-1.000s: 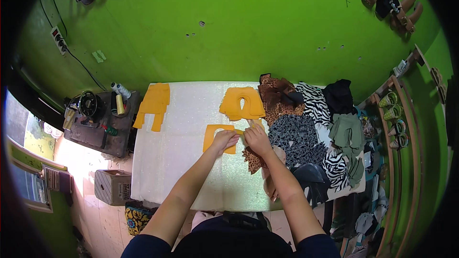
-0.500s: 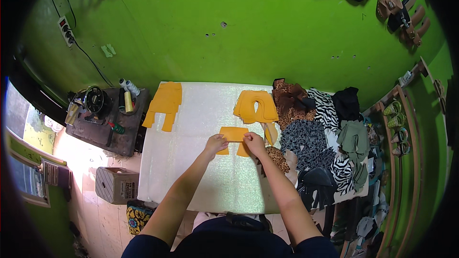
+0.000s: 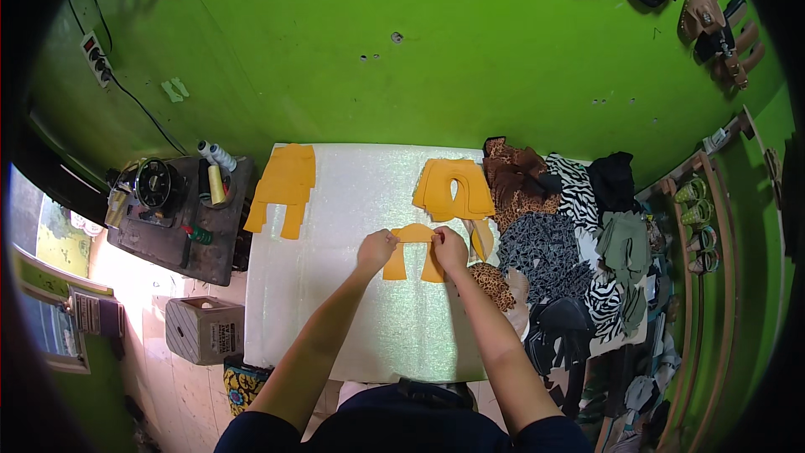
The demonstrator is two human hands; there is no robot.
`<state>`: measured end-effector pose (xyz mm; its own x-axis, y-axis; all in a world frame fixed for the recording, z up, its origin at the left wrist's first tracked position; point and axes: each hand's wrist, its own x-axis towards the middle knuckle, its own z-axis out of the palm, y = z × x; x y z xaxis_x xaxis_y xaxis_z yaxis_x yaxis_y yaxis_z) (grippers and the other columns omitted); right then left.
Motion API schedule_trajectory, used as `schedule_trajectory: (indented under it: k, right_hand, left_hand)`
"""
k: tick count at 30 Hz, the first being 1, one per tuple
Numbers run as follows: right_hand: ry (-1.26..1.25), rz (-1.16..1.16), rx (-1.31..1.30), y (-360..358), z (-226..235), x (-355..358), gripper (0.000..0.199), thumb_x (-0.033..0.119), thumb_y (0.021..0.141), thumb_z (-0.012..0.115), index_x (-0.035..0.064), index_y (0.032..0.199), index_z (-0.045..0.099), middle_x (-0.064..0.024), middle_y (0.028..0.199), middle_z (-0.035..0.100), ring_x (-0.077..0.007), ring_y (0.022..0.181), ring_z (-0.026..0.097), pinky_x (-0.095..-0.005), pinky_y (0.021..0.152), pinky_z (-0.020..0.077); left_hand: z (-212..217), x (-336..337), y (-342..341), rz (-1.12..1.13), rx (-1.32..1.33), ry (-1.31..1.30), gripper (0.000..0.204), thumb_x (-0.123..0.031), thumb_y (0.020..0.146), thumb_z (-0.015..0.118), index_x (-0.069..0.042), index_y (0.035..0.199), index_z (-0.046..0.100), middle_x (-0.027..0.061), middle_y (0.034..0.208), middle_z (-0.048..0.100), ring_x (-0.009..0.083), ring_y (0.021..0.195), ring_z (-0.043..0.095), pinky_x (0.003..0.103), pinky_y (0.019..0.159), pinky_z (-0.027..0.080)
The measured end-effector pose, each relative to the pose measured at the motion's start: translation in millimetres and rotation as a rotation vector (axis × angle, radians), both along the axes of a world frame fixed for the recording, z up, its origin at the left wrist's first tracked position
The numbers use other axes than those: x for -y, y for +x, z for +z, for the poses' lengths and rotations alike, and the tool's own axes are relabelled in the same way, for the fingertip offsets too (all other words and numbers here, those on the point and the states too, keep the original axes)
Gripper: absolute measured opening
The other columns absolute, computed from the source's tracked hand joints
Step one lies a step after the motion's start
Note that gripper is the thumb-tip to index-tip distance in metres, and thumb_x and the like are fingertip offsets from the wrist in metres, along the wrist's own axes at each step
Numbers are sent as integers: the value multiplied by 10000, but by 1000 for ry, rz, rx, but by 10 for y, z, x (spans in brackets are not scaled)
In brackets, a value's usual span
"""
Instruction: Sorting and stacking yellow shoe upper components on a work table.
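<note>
Step in hand, as judged: squaring up a small orange cut piece (image 3: 412, 250) on the white bench (image 3: 335, 302). Left hand (image 3: 376, 247) pinched on the piece's upper left corner; right hand (image 3: 449, 248) pinched on the upper right corner. Both closed narrow on the fabric, nothing else held. Piece flat near the bench middle, arch-shaped, two legs pointing toward the body. Further back: stack of like orange pieces (image 3: 454, 189), just beyond the right hand; another orange stack (image 3: 285, 186) at the far left edge, well apart. Heap of patterned fabrics (image 3: 553, 243) along the right edge, close beside the right hand. Sewing machine (image 3: 155, 186) on a side stand, left. Next move, by judgement: corners kept level, piece drawn taut without creasing.
</note>
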<state>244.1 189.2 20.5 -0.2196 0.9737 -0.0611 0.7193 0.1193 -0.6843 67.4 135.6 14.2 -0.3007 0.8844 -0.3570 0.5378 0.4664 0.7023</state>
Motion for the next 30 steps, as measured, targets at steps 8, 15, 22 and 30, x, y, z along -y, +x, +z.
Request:
schedule_trajectory:
  k: [8,15,22,30]
  right_hand:
    - [101,-26,60,-36,-103,14,154,169,789,544,62,876,613,-116,852,622,-288,799,582,-387,688,462]
    - [243,37,167,-91,-92,67,136,161,789,545,49,853,587,-116,817,599,-284,794,558,-386,706,445]
    - [261,66,189,-80,-151,60,151,157,783,551,59,897,559,-113,844,579,-285,809,547,-392,690,439]
    - [310,-37,68,-57,-180,80,290,123,752,603,9,1005,520,-151,1019,459,-314,903,496,-387,779,427]
  left_hand:
    - [-17,-19,43,-21,-85,-40,277,-324,823,525,-63,889,589,115,838,629,293,799,593,376,693,456]
    - [-40,-54,4,-79,-143,-33,289,-316,807,529,-43,884,582,149,853,620,316,801,591,401,694,466]
    - [-24,-46,21,-74,-113,-17,275,-302,788,545,-34,851,546,157,807,613,321,783,592,402,683,467]
    - [135,-43,160,-42,-355,39,280,-231,780,594,-47,967,497,133,1027,504,295,992,497,392,756,456]
